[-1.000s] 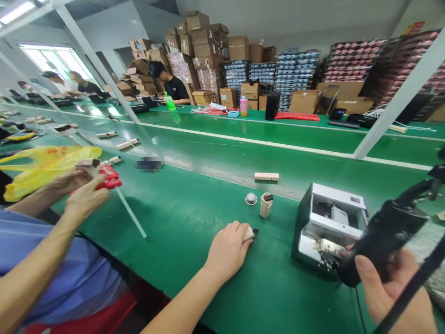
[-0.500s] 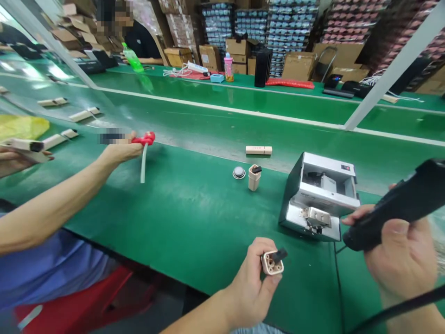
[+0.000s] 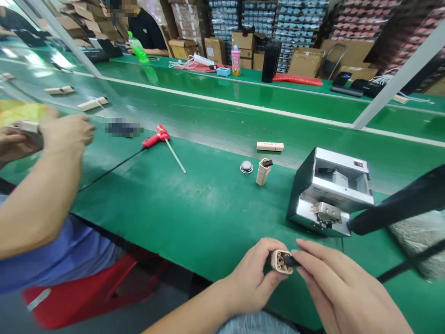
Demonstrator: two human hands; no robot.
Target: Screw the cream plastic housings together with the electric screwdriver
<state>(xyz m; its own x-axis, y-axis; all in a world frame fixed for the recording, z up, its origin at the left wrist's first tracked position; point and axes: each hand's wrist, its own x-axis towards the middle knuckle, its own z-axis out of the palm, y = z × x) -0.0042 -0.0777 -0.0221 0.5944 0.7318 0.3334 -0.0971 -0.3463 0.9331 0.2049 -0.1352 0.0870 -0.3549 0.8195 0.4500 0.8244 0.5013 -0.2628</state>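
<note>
In the head view, my left hand (image 3: 252, 276) is wrapped round a small beige plastic housing (image 3: 276, 263), its open end turned towards me and showing round posts inside. A short black piece (image 3: 290, 261) sticks out of that open end. The fingers of my right hand (image 3: 342, 285) are together and closed at the tip of the black piece. A similar upright beige housing (image 3: 263, 175) with a black piece on top stands farther off, beside a round silver-grey disc (image 3: 246, 167). The long black powered tool (image 3: 396, 199) is at the right, out of my hand.
A metal box machine (image 3: 330, 195) stands on the green table to the right. Behind lies a beige stick-shaped case (image 3: 270, 146). At left are a red glue gun (image 3: 156, 137) with its glue stick and cable, and a co-worker's arm (image 3: 41, 185). A bag (image 3: 424, 246) lies far right.
My right hand has let go of the black tool and come to the housing in my left hand. The co-worker has put the red glue gun down and drawn the hand back left.
</note>
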